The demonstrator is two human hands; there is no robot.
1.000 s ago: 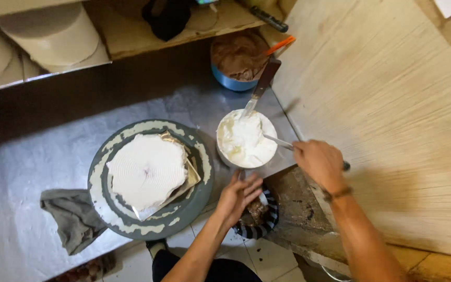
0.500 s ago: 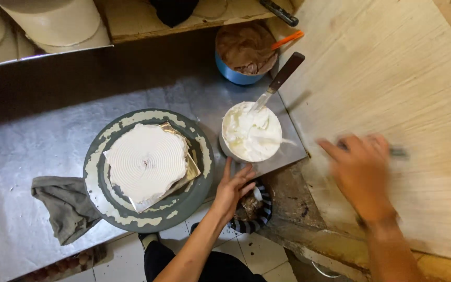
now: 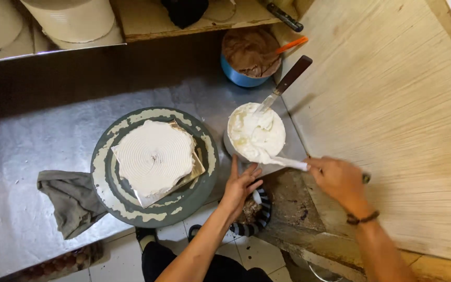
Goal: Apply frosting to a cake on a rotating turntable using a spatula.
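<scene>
A round cake (image 3: 155, 155) coated in white cream sits on a square board atop a grey turntable (image 3: 109, 193). To its right stands a bowl of white cream (image 3: 257, 133) with a brown-handled spatula (image 3: 288, 81) resting in it. My right hand (image 3: 340, 180) grips the handle of a cream-covered palette knife (image 3: 283, 161) whose blade lies at the bowl's near rim. My left hand (image 3: 241, 185) rests flat with fingers spread on the metal table edge, just below the bowl and beside the turntable.
A blue bowl of brown cream (image 3: 249, 55) with an orange-handled tool stands behind. A grey cloth (image 3: 71, 201) lies left of the turntable. A light wooden board (image 3: 392, 115) fills the right. White round cakes (image 3: 71, 18) sit on the back shelf.
My right hand swung out right over the wooden board, then came back to the bowl with the palette knife. The left hand stayed near the table edge.
</scene>
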